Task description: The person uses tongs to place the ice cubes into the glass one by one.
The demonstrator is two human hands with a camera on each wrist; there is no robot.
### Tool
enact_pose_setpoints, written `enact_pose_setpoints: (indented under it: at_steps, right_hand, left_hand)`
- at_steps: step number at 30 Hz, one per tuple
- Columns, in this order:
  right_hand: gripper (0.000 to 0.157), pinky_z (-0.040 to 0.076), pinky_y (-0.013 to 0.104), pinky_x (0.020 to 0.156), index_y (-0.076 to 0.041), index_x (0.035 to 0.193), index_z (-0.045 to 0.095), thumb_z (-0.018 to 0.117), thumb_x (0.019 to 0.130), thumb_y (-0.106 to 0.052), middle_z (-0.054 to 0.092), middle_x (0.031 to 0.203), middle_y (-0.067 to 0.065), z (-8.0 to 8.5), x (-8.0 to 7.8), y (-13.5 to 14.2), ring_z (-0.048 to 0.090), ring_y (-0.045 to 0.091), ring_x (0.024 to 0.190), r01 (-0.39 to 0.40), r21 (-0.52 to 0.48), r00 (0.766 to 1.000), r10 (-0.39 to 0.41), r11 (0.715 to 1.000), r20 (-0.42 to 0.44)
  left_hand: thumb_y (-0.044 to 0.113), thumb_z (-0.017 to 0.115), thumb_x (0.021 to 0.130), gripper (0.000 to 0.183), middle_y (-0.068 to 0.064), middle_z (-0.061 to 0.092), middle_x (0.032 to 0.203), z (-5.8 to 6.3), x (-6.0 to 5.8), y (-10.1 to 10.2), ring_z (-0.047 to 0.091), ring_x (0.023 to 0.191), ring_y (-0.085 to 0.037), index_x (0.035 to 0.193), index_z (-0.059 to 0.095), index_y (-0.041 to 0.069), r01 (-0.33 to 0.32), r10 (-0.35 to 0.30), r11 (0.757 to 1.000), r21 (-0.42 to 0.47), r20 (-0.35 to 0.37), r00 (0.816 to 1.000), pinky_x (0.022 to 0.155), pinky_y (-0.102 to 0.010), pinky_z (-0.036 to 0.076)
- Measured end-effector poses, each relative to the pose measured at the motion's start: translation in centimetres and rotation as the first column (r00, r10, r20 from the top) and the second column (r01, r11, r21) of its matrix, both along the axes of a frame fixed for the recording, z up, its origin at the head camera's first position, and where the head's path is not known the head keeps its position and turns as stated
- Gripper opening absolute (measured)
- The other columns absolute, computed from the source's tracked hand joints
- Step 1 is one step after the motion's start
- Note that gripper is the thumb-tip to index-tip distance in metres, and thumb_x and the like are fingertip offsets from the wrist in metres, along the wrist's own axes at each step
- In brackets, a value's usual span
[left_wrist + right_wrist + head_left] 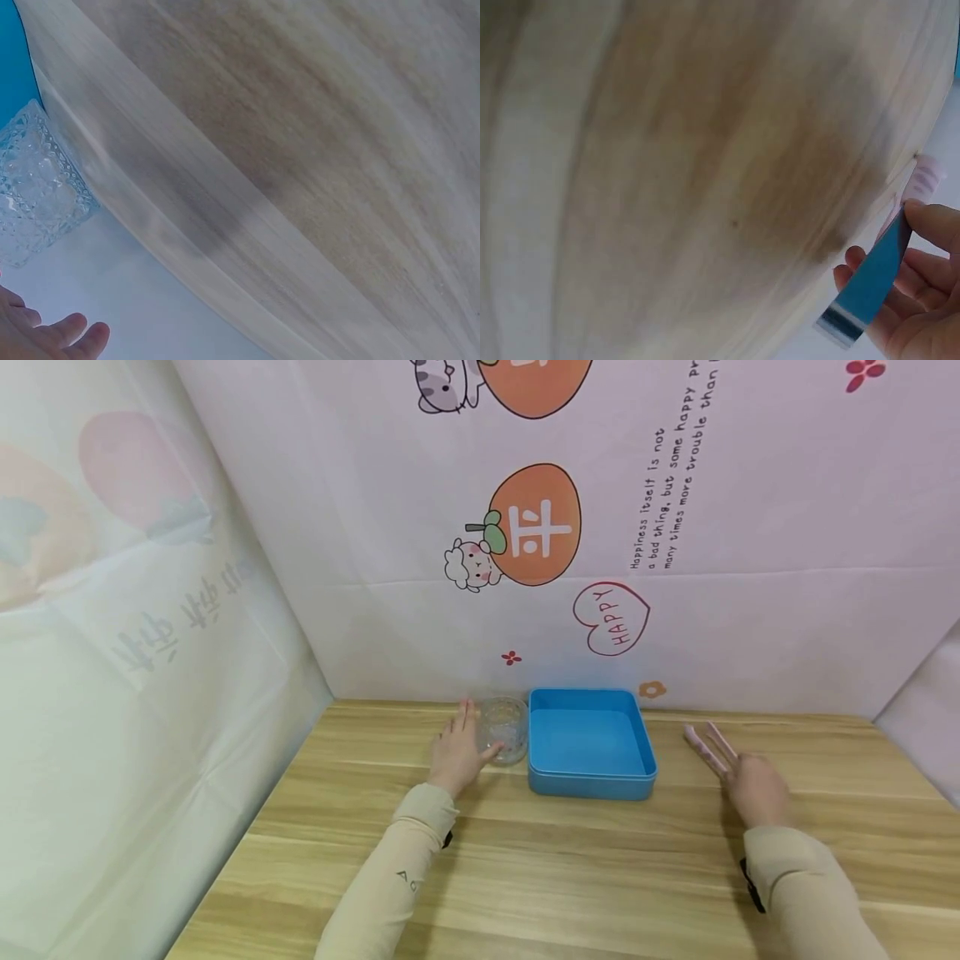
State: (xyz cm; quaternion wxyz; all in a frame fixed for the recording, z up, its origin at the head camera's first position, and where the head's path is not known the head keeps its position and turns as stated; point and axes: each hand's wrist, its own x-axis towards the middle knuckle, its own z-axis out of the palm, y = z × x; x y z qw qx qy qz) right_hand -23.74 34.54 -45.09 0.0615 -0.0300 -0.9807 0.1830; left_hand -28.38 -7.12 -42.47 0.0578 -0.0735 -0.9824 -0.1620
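A clear textured glass cup (504,731) stands near the table's back edge, against the left side of a blue box without a lid (592,742). My left hand (457,753) is at the cup's left with its fingers extended, the thumb at the cup's front; whether it touches is hard to tell. The left wrist view shows the patterned cup (37,187) above the fingers. To the right of the box, my right hand (757,789) holds a pair of tongs (707,750) with pinkish tips spread apart. Up close, the tongs (874,277) have a shiny metal body reflecting blue.
The wood-grain table (540,877) ends at a printed cloth backdrop (405,610) behind the box. Another cloth (150,735) hangs along the left side.
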Motion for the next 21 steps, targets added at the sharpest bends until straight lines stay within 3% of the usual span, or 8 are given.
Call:
enact_pose_setpoints:
  at_steps: [4,6,8,10,13,15,17,21]
  right_hand:
    - [0.053,0.043,0.035,0.045,0.002,0.139,0.040,0.045,0.086,0.005,0.056,0.090,0.044,0.1,0.1,0.2,0.054,0.030,0.056,-0.005,0.022,0.999,0.004,1.000,0.038]
    - [0.034,0.045,0.040,0.050,0.014,0.117,0.054,0.050,0.089,-0.005,0.058,0.083,0.040,0.3,0.0,0.2,0.055,0.034,0.061,0.049,-0.018,0.998,-0.049,0.999,0.043]
    - [0.033,0.046,0.044,0.054,0.020,0.091,0.056,0.057,0.088,-0.013,0.058,0.076,0.033,0.5,0.0,0.3,0.055,0.035,0.063,0.089,-0.041,0.995,-0.087,0.995,0.052]
    - [0.030,0.044,0.044,0.053,0.017,0.084,0.055,0.060,0.085,-0.012,0.057,0.071,0.027,0.5,0.2,0.3,0.053,0.033,0.062,0.099,-0.037,0.994,-0.096,0.994,0.058]
    - [0.041,0.042,0.037,0.048,0.007,0.126,0.051,0.054,0.088,-0.007,0.056,0.064,0.024,0.4,0.7,0.1,0.049,0.027,0.056,0.047,0.006,0.997,-0.047,0.999,0.062]
    - [0.069,0.038,0.032,0.045,-0.006,0.149,0.024,0.048,0.086,0.004,0.055,0.058,0.022,0.4,1.0,-0.1,0.045,0.022,0.050,-0.010,0.062,0.998,0.006,0.998,0.057]
    - [0.092,0.034,0.028,0.044,-0.018,0.151,-0.010,0.043,0.083,0.013,0.052,0.054,0.019,0.4,1.3,-0.4,0.041,0.018,0.048,-0.052,0.096,0.997,0.045,0.994,0.066]
    - [0.100,0.030,0.025,0.044,-0.022,0.150,-0.014,0.042,0.078,0.020,0.049,0.053,0.014,0.8,1.1,-0.5,0.036,0.015,0.047,-0.100,0.156,0.993,0.088,0.983,0.085]
  left_hand:
    - [0.061,0.049,0.089,0.090,-0.009,0.014,0.160,0.0,-0.2,-0.1,0.029,0.141,-0.036,0.152,0.013,0.006,-0.018,0.018,0.999,-0.034,0.001,1.000,0.113,-0.052,0.029]
    - [0.063,0.046,0.089,0.091,-0.009,0.015,0.160,-0.1,-0.3,-0.2,0.026,0.142,-0.037,0.152,0.013,0.006,-0.027,0.027,0.998,-0.054,0.000,1.000,0.114,-0.053,0.027]
    - [0.064,0.044,0.090,0.090,-0.009,0.014,0.160,0.0,-0.4,-0.4,0.023,0.143,-0.038,0.152,0.014,0.006,-0.036,0.036,0.997,-0.065,-0.003,0.999,0.115,-0.053,0.024]
    - [0.064,0.042,0.090,0.090,-0.009,0.014,0.160,0.0,-0.5,-0.6,0.018,0.145,-0.038,0.152,0.014,0.006,-0.047,0.047,0.997,-0.064,-0.003,0.999,0.116,-0.054,0.020]
    - [0.065,0.041,0.090,0.089,-0.009,0.012,0.160,0.2,-0.7,-0.9,0.012,0.146,-0.038,0.152,0.014,0.006,-0.056,0.056,0.997,-0.048,0.001,0.998,0.117,-0.055,0.016]
    - [0.066,0.039,0.090,0.090,-0.009,0.011,0.161,0.2,-0.8,-1.1,0.007,0.147,-0.038,0.152,0.013,0.006,-0.063,0.064,0.997,-0.047,0.006,0.998,0.118,-0.056,0.013]
    - [0.067,0.037,0.090,0.090,-0.009,0.009,0.161,0.3,-0.9,-1.3,0.004,0.147,-0.037,0.152,0.012,0.007,-0.070,0.071,0.996,-0.054,0.014,0.997,0.118,-0.056,0.011]
    - [0.069,0.035,0.089,0.091,-0.008,0.009,0.161,0.4,-1.4,-1.6,0.001,0.147,-0.037,0.152,0.012,0.008,-0.086,0.088,0.994,-0.072,0.017,0.996,0.118,-0.056,0.008]
